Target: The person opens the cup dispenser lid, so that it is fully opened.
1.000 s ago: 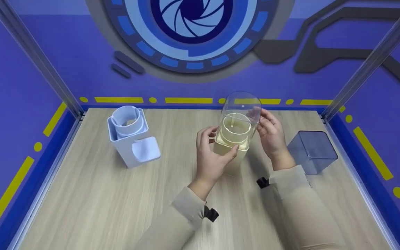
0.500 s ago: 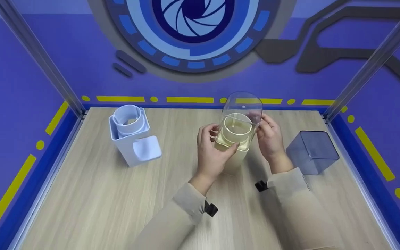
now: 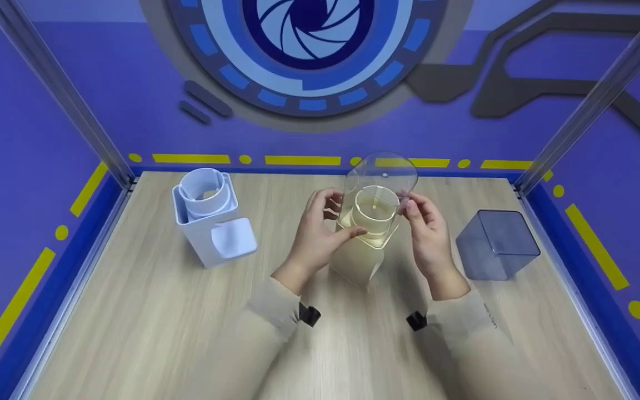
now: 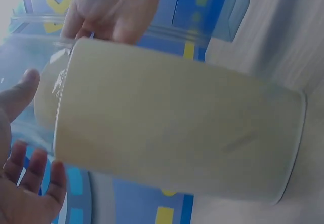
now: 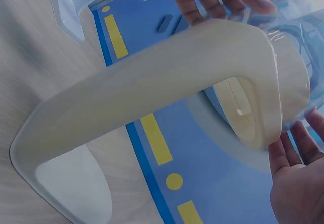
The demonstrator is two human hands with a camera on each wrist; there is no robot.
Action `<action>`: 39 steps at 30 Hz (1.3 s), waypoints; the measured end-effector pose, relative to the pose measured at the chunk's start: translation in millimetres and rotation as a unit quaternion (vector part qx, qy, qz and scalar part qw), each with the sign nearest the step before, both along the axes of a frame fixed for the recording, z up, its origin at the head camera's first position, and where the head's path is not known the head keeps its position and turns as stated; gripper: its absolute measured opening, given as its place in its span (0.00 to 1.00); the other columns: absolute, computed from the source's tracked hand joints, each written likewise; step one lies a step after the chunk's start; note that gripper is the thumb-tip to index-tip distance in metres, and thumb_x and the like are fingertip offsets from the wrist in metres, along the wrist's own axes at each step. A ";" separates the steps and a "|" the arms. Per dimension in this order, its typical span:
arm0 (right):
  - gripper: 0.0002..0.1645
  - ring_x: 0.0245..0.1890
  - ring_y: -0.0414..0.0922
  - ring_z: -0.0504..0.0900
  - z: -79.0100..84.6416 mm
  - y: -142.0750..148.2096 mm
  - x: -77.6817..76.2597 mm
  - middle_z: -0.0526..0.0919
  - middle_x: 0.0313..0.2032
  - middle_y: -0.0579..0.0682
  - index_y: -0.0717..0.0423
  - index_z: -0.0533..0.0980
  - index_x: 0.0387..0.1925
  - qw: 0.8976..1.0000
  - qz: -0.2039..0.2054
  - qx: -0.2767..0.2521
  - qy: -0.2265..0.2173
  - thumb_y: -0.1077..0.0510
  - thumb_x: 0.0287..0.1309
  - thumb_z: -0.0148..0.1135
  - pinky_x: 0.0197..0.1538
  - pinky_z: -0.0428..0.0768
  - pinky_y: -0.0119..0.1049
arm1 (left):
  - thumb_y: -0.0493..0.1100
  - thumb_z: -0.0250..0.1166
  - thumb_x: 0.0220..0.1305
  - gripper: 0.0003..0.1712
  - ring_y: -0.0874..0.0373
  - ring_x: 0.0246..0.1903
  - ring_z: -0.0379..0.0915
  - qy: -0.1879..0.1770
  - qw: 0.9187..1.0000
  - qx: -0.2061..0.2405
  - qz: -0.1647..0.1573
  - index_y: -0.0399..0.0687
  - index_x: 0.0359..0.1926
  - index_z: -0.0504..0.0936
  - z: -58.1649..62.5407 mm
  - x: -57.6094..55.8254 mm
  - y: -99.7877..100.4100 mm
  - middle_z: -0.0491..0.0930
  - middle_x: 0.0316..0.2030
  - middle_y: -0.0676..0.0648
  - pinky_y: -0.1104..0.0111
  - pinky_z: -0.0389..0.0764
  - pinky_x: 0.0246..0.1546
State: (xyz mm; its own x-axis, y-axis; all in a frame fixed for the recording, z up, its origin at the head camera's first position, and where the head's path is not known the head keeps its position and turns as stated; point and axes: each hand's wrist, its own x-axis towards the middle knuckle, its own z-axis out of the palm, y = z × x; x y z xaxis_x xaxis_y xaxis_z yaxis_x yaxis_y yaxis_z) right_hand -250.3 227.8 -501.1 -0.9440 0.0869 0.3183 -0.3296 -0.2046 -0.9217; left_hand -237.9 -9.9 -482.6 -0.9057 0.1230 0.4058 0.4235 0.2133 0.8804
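Note:
A cream dispenser stand (image 3: 356,261) with a round collar (image 3: 378,225) on top is in the middle of the head view. A clear plastic cover (image 3: 384,166) surrounds the collar and rises above it. My left hand (image 3: 315,236) holds the top from the left, thumb across the front and fingers behind. On the right, my right hand (image 3: 430,239) pinches the cover's lower edge between thumb and fingers. The right wrist view shows the stand's overhanging head (image 5: 263,82) and flat foot (image 5: 76,188). From the left wrist, its smooth tall side (image 4: 177,122) appears tilted.
A light blue stand (image 3: 203,239) of similar build, with a small tray (image 3: 236,239), stands at the left on the wooden table (image 3: 159,333). To the right sits a smoky grey clear box (image 3: 498,247). Blue walls with metal posts (image 3: 70,94) enclose the table.
The cream stand has turned and shifted slightly left and nearer, with the clear cover. My left hand moved left along with it; my right hand has slid lower, its thumb now on the cover's edge.

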 end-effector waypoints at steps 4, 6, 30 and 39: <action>0.18 0.57 0.38 0.85 -1.5 -6.9 13.8 0.88 0.58 0.43 0.70 0.78 0.67 0.999 -0.029 0.017 0.002 0.64 0.86 0.57 0.69 0.84 0.29 | 0.39 0.89 0.56 0.43 0.43 0.60 0.79 -0.019 0.999 -0.003 -0.040 0.40 0.69 0.77 6.6 -8.6 -14.4 0.80 0.61 0.41 0.54 0.90 0.66; 0.20 0.59 0.38 0.85 -3.2 -11.7 21.0 0.87 0.60 0.44 0.71 0.76 0.69 0.999 -0.044 0.028 0.004 0.66 0.85 0.58 0.69 0.84 0.28 | 0.37 0.89 0.57 0.43 0.42 0.62 0.80 -0.024 0.998 -0.009 -0.059 0.39 0.70 0.77 9.6 -13.5 -21.3 0.80 0.61 0.40 0.55 0.90 0.68; 0.49 0.81 0.67 0.66 -17.5 -69.6 80.9 0.54 0.80 0.70 0.76 0.56 0.86 0.987 -0.086 0.120 0.066 0.76 0.71 0.67 0.86 0.66 0.25 | 0.25 0.63 0.79 0.39 0.35 0.82 0.67 -0.053 0.980 0.013 -0.193 0.30 0.86 0.62 10.6 -33.8 -49.8 0.63 0.84 0.32 0.53 0.77 0.84; 0.43 0.73 0.46 0.73 -12.8 -57.4 70.4 0.65 0.74 0.73 0.80 0.60 0.81 0.983 -0.106 0.102 0.114 0.79 0.70 0.65 0.81 0.75 0.30 | 0.24 0.57 0.74 0.45 0.32 0.88 0.56 -0.061 0.982 0.064 -0.166 0.32 0.88 0.57 -15.4 -23.3 -50.5 0.58 0.87 0.31 0.41 0.67 0.89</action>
State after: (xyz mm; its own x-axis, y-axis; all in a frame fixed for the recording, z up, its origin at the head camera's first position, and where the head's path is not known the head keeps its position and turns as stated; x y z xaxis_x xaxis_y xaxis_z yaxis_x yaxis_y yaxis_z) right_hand -179.9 170.3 -513.9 -0.8134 0.1858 0.5513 -0.5483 0.0718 -0.8332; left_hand -261.2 -60.4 -498.0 -0.8675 0.3744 0.3274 0.3403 -0.0333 0.9397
